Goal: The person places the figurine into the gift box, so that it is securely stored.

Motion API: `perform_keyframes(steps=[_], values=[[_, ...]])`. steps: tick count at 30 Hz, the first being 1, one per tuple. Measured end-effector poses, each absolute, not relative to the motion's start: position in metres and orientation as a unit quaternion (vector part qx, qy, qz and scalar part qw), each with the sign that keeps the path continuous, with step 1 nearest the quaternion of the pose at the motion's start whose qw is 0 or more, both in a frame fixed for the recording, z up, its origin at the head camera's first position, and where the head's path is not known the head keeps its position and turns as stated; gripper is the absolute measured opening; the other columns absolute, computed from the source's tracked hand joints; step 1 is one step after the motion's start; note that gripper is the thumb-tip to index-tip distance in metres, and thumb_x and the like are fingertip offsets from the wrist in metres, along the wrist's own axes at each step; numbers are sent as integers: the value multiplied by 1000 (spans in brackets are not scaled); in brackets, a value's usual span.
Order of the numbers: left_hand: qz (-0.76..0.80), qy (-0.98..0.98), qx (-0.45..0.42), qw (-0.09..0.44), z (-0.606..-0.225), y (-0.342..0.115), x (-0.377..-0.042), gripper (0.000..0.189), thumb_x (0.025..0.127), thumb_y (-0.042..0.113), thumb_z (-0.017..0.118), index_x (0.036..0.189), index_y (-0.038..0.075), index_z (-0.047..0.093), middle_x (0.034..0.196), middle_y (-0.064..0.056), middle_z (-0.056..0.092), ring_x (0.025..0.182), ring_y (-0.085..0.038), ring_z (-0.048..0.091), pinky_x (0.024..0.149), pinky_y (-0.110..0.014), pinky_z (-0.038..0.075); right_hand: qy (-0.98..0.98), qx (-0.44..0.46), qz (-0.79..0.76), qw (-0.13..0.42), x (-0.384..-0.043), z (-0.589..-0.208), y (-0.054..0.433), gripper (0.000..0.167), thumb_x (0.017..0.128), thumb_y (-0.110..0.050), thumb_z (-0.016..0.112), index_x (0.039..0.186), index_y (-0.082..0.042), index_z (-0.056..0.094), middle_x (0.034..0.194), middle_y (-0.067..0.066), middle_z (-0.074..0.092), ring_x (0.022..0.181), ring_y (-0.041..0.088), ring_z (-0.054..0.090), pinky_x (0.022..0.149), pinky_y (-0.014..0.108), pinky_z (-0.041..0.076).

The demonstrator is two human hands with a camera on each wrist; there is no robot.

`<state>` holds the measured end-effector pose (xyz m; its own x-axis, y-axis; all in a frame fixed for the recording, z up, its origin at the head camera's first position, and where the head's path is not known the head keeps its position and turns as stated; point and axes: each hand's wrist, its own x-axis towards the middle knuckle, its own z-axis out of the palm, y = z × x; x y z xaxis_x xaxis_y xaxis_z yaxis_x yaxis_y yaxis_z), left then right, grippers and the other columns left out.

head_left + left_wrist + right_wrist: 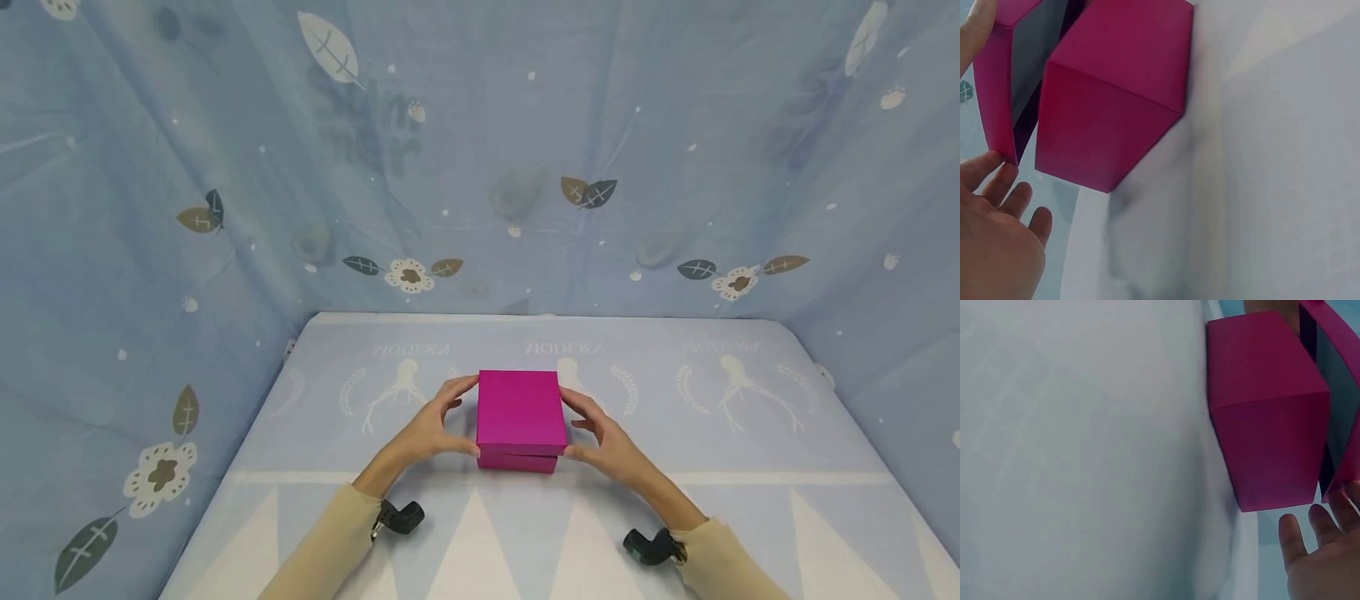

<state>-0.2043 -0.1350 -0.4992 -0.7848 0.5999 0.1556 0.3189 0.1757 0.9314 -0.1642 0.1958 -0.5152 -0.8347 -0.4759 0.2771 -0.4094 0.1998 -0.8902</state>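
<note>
A magenta box lid (521, 410) sits slightly askew over its matching box base (517, 463). My left hand (433, 427) pinches the lid's left side, thumb at the near corner and fingertips at the far one. On the opposite side, my right hand (609, 443) grips the lid the same way. Both wrist views show a gap between the lid (994, 87) and the base (1110, 125), with the lid's grey inner side visible. The base (1272, 450) rests on the table; what is inside it is hidden.
A pale patterned cloth (720, 450) with white triangles covers the table. Blue curtains (480, 150) with leaf and flower prints hang behind it and at both sides. Each wrist wears a black camera mount, such as the left one (403, 517), close over the cloth.
</note>
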Motion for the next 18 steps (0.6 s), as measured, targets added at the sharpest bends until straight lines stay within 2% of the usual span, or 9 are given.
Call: perform_keyframes(steps=[7, 13, 18], values=[[562, 750, 323, 131, -507, -136, -200, 106, 70, 10, 88, 155, 16, 25, 155, -6, 28, 146, -29, 28, 111, -58, 31, 781, -296, -550, 22, -161, -524, 195, 90, 82, -4, 77, 155, -7, 24, 157, 16, 28, 144, 16, 30, 102, 39, 47], [559, 752, 329, 117, -508, -136, -200, 112, 65, 2, 89, 155, 12, 23, 156, -10, 27, 145, -34, 27, 110, -61, 31, 776, -306, -551, 23, -162, -525, 195, 93, 80, -2, 77, 155, -6, 22, 157, 15, 26, 144, 12, 27, 100, 37, 47], [541, 766, 332, 108, -508, -138, -200, 111, 65, 6, 90, 154, 12, 25, 155, -9, 29, 144, -33, 29, 111, -57, 32, 768, -299, -564, 42, -161, -523, 194, 95, 81, -3, 78, 156, -8, 20, 159, 15, 22, 146, 12, 26, 102, 36, 47]])
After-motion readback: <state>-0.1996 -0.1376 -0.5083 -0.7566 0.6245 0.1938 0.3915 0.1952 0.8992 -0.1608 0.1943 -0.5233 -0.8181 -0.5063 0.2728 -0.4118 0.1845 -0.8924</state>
